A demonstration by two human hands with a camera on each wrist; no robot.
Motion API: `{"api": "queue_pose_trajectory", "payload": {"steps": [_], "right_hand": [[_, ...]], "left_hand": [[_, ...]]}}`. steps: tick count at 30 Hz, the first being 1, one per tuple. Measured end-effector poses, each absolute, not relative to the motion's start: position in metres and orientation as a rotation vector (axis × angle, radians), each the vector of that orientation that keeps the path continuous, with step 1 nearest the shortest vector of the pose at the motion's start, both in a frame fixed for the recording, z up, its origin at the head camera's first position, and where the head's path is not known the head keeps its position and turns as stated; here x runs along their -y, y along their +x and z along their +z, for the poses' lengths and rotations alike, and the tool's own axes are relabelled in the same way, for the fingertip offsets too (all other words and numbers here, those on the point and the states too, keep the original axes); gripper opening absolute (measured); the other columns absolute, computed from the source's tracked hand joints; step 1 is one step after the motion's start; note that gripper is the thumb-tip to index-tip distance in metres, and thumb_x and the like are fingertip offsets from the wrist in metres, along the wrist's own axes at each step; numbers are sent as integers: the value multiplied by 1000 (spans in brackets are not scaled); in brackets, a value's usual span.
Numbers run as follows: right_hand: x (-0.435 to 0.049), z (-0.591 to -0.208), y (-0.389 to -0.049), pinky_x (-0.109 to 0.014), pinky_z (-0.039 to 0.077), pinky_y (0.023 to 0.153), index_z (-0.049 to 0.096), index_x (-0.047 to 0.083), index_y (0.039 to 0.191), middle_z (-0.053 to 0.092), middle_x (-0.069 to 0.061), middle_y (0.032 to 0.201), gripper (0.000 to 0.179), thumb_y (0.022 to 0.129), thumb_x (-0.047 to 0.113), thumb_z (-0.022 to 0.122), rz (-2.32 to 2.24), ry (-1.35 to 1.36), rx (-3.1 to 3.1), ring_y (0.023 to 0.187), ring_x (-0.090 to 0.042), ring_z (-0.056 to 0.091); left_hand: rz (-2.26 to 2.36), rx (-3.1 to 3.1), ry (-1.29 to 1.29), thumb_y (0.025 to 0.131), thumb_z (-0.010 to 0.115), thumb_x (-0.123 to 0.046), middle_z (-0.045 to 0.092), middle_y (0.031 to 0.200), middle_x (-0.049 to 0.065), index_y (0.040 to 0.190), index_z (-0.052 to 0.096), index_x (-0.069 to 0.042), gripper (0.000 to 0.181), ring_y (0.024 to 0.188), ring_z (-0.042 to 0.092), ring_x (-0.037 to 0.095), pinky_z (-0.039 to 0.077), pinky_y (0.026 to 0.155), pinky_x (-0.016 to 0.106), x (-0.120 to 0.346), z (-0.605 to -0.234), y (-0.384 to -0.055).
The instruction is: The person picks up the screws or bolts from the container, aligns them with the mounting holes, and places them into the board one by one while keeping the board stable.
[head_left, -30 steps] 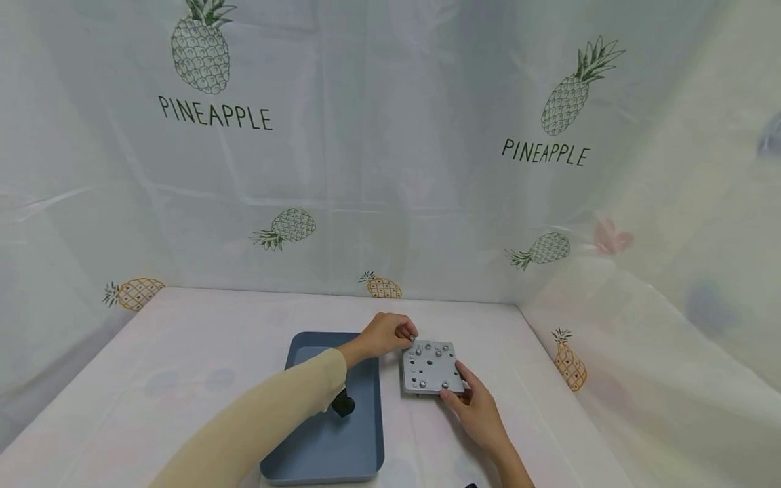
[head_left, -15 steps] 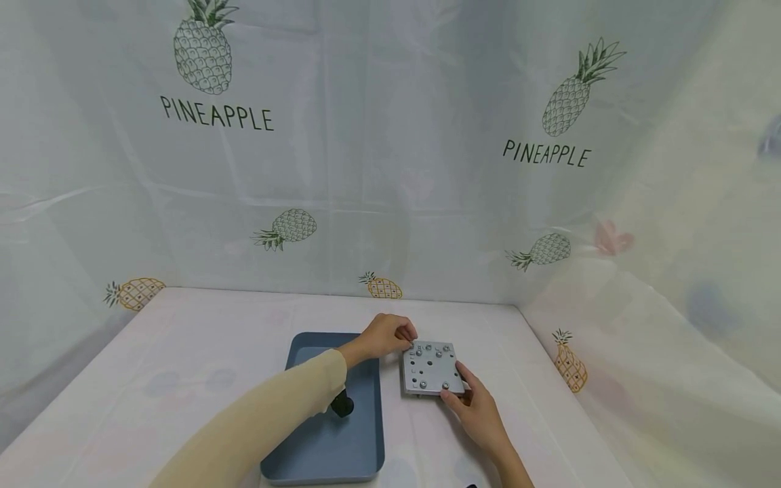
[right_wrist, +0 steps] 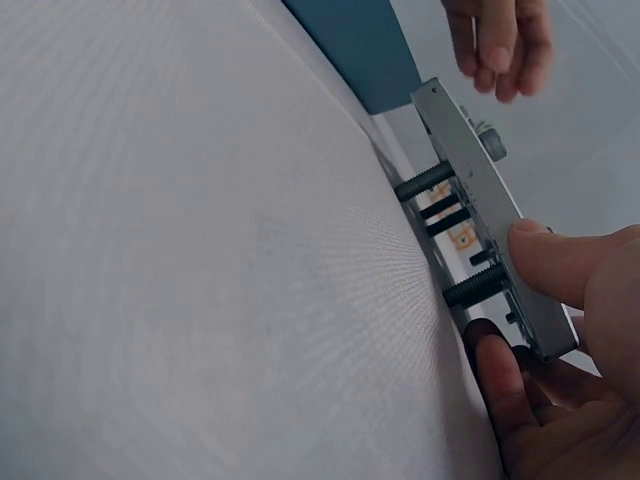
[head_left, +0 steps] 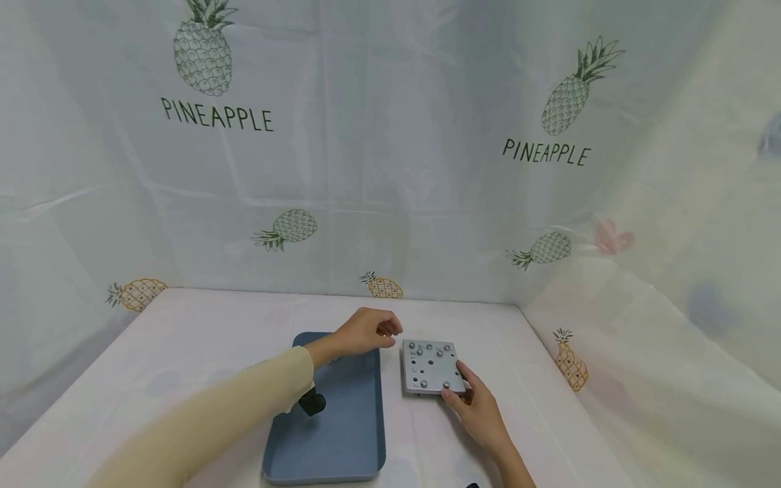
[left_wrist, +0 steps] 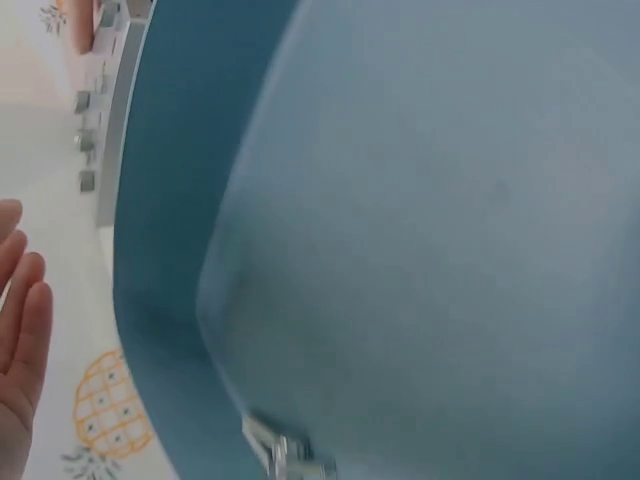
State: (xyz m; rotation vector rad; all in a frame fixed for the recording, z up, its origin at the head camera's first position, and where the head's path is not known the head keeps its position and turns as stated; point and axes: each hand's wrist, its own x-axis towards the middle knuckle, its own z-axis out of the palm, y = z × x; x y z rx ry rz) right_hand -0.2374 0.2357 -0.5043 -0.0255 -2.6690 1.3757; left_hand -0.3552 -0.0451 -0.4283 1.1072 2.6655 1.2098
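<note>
A square metal plate (head_left: pixel 432 369) with several bolts standing in its holes lies right of the blue tray. My right hand (head_left: pixel 481 412) grips its near right corner, thumb on the edge. Threaded bolt shanks (right_wrist: pixel 473 287) stick out under the plate (right_wrist: pixel 495 210) in the right wrist view, and fingers reach beneath it. My left hand (head_left: pixel 368 331) hovers over the tray's far right edge, apart from the plate. Its fingers are loosely bent with nothing visible between them. In the left wrist view the left hand (left_wrist: pixel 22 340) shows at the left border.
The blue tray (head_left: pixel 379 434) stands left of the plate, partly covered by the left sleeve (head_left: pixel 244 400). Small metal pieces (left_wrist: pixel 285 452) lie in its corner. A pineapple-print curtain (head_left: pixel 390 169) hangs behind the white table (head_left: pixel 518 352).
My left hand has let go of a bolt at the plate's far left corner and moved left toward the tray. The bolt stays in the plate. My right hand has kept its grip.
</note>
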Motion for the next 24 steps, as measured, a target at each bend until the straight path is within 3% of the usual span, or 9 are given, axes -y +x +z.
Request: {"api": "queue_pose_trajectory", "payload": {"steps": [6,12,19,24], "right_hand": [[-236,-504,-237,-27,57,90,37,6,164,48,-21,161,82,97,27,80,1353,-39,2684,118,-23,67],[-236,-504,-237,-27,57,90,37,7,164,48,-21,161,82,97,27,79,1351,-43,2686,117,-22,67],[-236,-505,-237,-27,57,91,37,7,164,47,-21,162,81,98,27,79,1357,-38,2689,120,-25,67],[-236,-505,-238,-27,57,92,38,8,164,46,-20,162,81,97,27,80,1344,-39,2683,120,-24,66]], "left_hand": [[1098,-2722,1158,94,78,-6,76,110,2,114,74,-14,23,104,73,24,59,90,31,74,-418,-344],[1012,-2727,1195,92,79,-3,76,117,12,119,74,-6,28,107,73,30,60,91,36,105,-418,-342],[897,-2777,1177,91,82,-3,77,114,5,117,75,-8,28,102,74,20,60,88,33,135,-426,-343],[840,-2772,1130,89,82,-3,78,111,9,116,75,-5,28,100,73,22,60,86,35,146,-432,-339]]}}
